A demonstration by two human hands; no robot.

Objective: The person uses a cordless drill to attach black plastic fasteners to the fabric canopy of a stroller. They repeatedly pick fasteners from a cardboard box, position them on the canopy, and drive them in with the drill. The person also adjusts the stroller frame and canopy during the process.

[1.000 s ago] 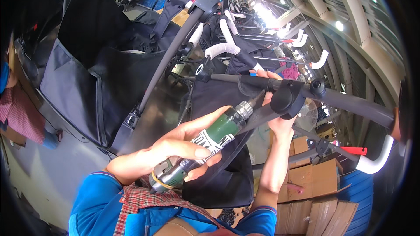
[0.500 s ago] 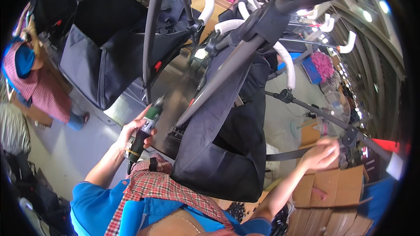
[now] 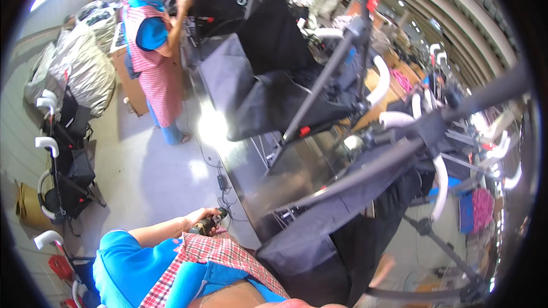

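My left hand (image 3: 201, 217) is wrapped around an electric screwdriver (image 3: 206, 226) with a dark body and a green front end, held low beside my checked apron. In front of me a half-built stroller stands on the metal bench, its black fabric seat (image 3: 305, 254) and grey tube frame (image 3: 365, 177) reaching up and to the right. Past the right side of that seat is my right hand (image 3: 383, 269), partly hidden by the fabric and blurred by motion. A dark curved strap or bar (image 3: 408, 294) runs just below it. Those fingers cannot be made out.
Beyond is a second black stroller (image 3: 274, 91) on the bench (image 3: 245, 177). A person in a checked apron (image 3: 157, 74) works at the far left. Cables (image 3: 221, 185) hang by the bench edge. Folded strollers (image 3: 71, 159) line the left wall; pink material fills a blue crate (image 3: 479, 211) at right.
The view has swung left, bringing the other person and the left wall further in. My left hand has lowered the screwdriver toward my body; my right hand has dropped partly behind the seat fabric.
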